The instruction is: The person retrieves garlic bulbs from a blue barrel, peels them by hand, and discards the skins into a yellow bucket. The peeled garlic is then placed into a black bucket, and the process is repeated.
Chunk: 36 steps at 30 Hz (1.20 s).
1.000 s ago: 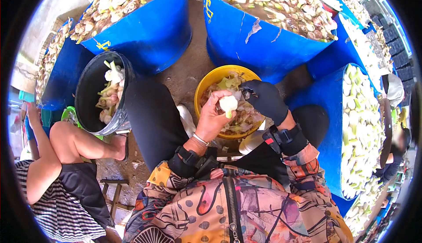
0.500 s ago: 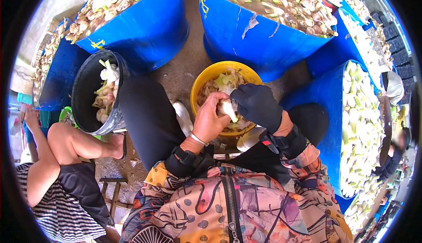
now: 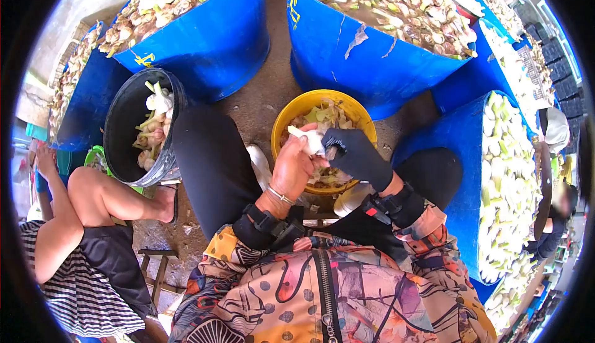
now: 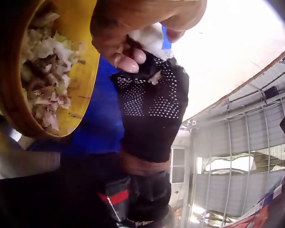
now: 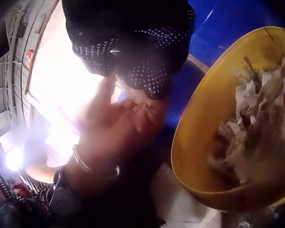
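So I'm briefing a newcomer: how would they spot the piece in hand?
Find the yellow bowl below the blue tubs. Over it the bare left hand holds a white piece, the black-gloved right hand against it. Unlike the bowl's scraps, it is clean white and held aloft.

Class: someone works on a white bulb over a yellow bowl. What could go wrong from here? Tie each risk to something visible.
1. The bare left hand grips the white bulb against the gloved right hand working on it; a slip might hurt bare fingers.
2. The bulb hangs over the yellow bowl; dropped, it would likely land among scraps.
3. The black bucket leans tilted by the knee and could spill.
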### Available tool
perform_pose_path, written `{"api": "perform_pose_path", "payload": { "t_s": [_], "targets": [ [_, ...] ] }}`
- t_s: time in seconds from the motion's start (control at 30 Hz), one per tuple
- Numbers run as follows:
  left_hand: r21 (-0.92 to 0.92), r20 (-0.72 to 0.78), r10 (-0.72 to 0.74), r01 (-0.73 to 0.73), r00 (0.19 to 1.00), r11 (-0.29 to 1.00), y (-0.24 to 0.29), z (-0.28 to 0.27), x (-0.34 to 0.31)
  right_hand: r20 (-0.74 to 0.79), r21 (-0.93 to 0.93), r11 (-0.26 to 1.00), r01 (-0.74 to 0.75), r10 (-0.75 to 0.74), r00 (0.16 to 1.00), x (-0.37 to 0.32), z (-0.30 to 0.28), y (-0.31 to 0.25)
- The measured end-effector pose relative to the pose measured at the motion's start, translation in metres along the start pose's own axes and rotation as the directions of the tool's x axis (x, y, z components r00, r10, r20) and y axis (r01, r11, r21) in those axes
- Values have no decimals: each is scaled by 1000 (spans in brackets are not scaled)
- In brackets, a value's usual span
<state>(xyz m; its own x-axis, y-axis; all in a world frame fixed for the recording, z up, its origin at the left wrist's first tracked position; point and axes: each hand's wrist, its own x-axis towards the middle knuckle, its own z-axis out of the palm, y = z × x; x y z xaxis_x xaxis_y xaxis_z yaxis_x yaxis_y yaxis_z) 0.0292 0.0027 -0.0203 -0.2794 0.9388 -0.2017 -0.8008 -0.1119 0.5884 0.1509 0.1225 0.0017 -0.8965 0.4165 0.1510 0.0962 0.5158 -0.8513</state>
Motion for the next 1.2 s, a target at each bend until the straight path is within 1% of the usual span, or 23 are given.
{"api": "perform_pose_path", "payload": {
  "t_s": [0.07,0.1,0.2,0.23,0.33,0.37,0.4,0.43,0.47,0.5,0.53,0.57,0.6,0.7,0.8,0.9,1.0,1.03,1.1,1.2],
  "targets": [
    [57,-30,10,-8,1000,998,-4,-3,0,-9,8,997,83,-83,997,0,7,-1],
    [71,0,43,-43,999,997,-8,-3,3,32,137,990,44,-48,998,0,5,1],
    [-32,85,28,-25,996,999,-6,-4,2,14,430,901,-47,46,999,0,-8,3],
    [-34,97,31,-28,995,999,-6,-5,4,-53,534,842,-80,128,990,-1,-6,13],
    [-36,105,45,-41,993,998,-5,-9,4,-16,487,820,-300,352,936,2,-25,23],
    [-32,96,50,-47,994,998,-4,-8,3,-43,60,931,-359,362,931,4,-28,27],
    [-30,89,54,-52,995,998,-3,-7,3,-99,-121,961,-249,238,966,1,-24,28],
    [8,71,64,-65,995,998,-2,-5,3,-129,-304,943,-137,102,986,-3,-16,28],
    [46,52,76,-78,996,996,-2,-2,3,-130,-478,878,-27,-41,991,-5,-10,28],
    [85,30,90,-92,996,992,-1,-1,1,-126,-394,919,-26,-26,992,-4,-9,20],
    [134,16,125,-126,992,983,-1,-1,1,-95,-221,973,-66,45,994,-2,-8,17],
    [182,5,159,-157,987,971,-2,-1,1,-53,-43,992,-115,112,992,0,-8,16],
    [230,-1,191,-186,982,955,-2,-1,1,-2,132,977,-169,171,985,1,-8,15],
    [353,70,195,-207,978,913,-4,4,2,-21,212,962,-174,182,983,3,3,19],
    [509,152,254,-296,955,808,-10,-3,7,-80,463,874,-149,209,975,0,12,20],
    [684,197,300,-350,933,640,-5,4,3,-164,308,950,-56,111,980,-1,13,18],
    [511,145,240,-281,960,813,-6,7,1,-208,155,987,-40,72,975,1,12,16],
    [489,142,249,-286,958,824,-7,7,1,-134,279,955,-98,139,981,0,6,14],
    [444,134,270,-301,954,844,-7,7,0,41,496,839,-226,237,971,-2,-8,10],
    [573,121,302,-315,946,757,-4,0,2,-75,465,872,-152,209,975,-3,-5,9]
  ]
}}
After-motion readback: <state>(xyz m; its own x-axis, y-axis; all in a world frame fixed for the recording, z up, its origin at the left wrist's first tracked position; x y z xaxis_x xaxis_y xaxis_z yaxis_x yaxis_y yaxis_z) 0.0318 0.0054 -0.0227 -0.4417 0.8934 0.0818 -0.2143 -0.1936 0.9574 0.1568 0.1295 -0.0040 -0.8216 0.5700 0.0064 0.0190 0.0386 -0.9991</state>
